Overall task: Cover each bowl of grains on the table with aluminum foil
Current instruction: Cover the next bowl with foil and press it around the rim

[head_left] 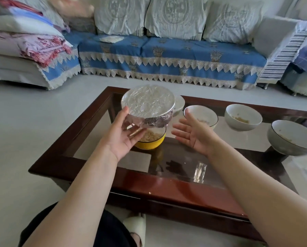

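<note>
A bowl wrapped in aluminum foil (pixel 147 103) is lifted above the table, tilted toward me. My left hand (pixel 123 135) supports it from below and the left, thumb on the foil rim, fingers under the base. My right hand (pixel 191 133) hovers just to its right, palm up and fingers spread, touching nothing. Directly beneath sits a yellow bowl (pixel 150 143) of grains, uncovered. Three white bowls with a few grains stand uncovered to the right: one (pixel 205 115) behind my right hand, one (pixel 243 117) further right, one (pixel 292 136) at the right edge. Another white bowl (pixel 179 104) peeks out behind the foil one.
The bowls stand on a glass-topped coffee table with a dark wood frame (pixel 74 125). A strip of clear plastic (pixel 199 171) lies on the glass near me. A blue-covered sofa (pixel 167 56) lines the back. My slipper (pixel 136 227) shows below the table edge.
</note>
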### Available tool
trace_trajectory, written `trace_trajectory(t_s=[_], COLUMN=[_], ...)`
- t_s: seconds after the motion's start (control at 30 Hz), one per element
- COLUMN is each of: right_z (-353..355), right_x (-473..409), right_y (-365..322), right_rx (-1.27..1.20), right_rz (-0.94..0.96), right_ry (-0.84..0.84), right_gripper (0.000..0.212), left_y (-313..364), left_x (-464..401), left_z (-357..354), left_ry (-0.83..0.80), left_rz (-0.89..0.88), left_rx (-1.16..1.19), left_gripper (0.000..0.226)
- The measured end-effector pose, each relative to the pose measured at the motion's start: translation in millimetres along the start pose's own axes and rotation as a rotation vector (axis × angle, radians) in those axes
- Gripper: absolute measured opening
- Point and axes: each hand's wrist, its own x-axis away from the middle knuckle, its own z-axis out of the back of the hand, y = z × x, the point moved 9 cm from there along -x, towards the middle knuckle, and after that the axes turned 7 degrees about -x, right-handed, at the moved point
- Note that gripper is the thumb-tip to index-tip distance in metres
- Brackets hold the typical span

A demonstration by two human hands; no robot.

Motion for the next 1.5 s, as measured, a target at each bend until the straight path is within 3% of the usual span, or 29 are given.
trace_trajectory(t_s=[0.1, 0.17, 0.37, 0.53, 0.6, 0.77, 0.93, 1.13, 1.27, 1.4, 1.47, 1.5], right_z=[3, -3, -28, -24, -21, -11, 4, 12, 13, 14, 15, 16], right_x=[-17, -25, -36, -36, -34, -22, -16, -11, -9, -8, -7, -6], right_y=[24, 43, 77, 79, 78, 76, 76, 77, 77, 77, 78, 78], right_rx=[0.143, 0.179, -0.003, -0.132, -0.129, -0.131, -0.132, -0.129, -0.141, -0.157, -0.171, -0.172], right_rz=[0.003, -0.066, -0.229, -0.195, -0.190, -0.180, -0.167, -0.160, -0.151, -0.144, -0.141, -0.140], right_ry=[0.159, 0.139, 0.045, 0.100, 0.105, 0.066, 0.056, 0.030, 0.027, 0.043, 0.049, 0.050], right_gripper=[0.060, 0.060, 0.049, 0.054, 0.048, 0.024, 0.028, 0.032, 0.023, 0.015, 0.016, 0.017], left_y=[19, 28, 21, 0, -5, -15, -20, -25, -29, -33, -41, -46], left_x=[-6, -10, -21, -33, -37, -41, -46, -41, -37, -19, -4, 0], left_z=[27, 47, 98, 108, 107, 93, 91, 93, 97, 99, 96, 91], left_ry=[0.077, 0.149, 0.342, 0.374, 0.376, 0.369, 0.401, 0.477, 0.532, 0.733, 0.853, 0.861], left_rz=[-0.060, -0.099, -0.103, -0.064, -0.048, -0.018, -0.039, -0.073, -0.103, -0.134, -0.126, -0.115], left_rx=[0.056, 0.102, 0.218, 0.170, 0.163, 0.105, 0.107, 0.083, 0.079, -0.048, -0.097, -0.135], left_gripper=[0.060, 0.049, 0.051, 0.042, 0.045, 0.027, 0.049, 0.034, 0.057, 0.067, 0.056, 0.040])
